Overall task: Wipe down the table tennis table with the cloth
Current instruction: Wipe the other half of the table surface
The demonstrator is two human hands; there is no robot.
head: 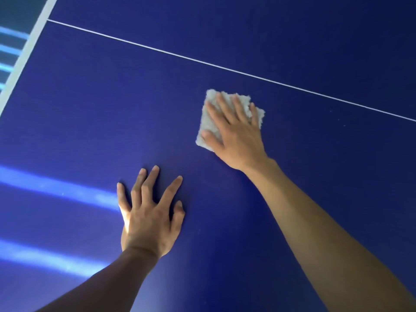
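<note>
From the head view, the right hand (234, 134) lies flat on a folded white cloth (211, 118), fingers spread across it and pressing it onto the blue desk (292, 37); this grip is an open palm rather than a closed clutch. The cloth sits just on the near side of the thin white line (157, 49), well away from the white-banded edge (29, 48) at the left. The left hand (146, 217) rests open on the bare desk, fingers splayed, holding nothing.
</note>
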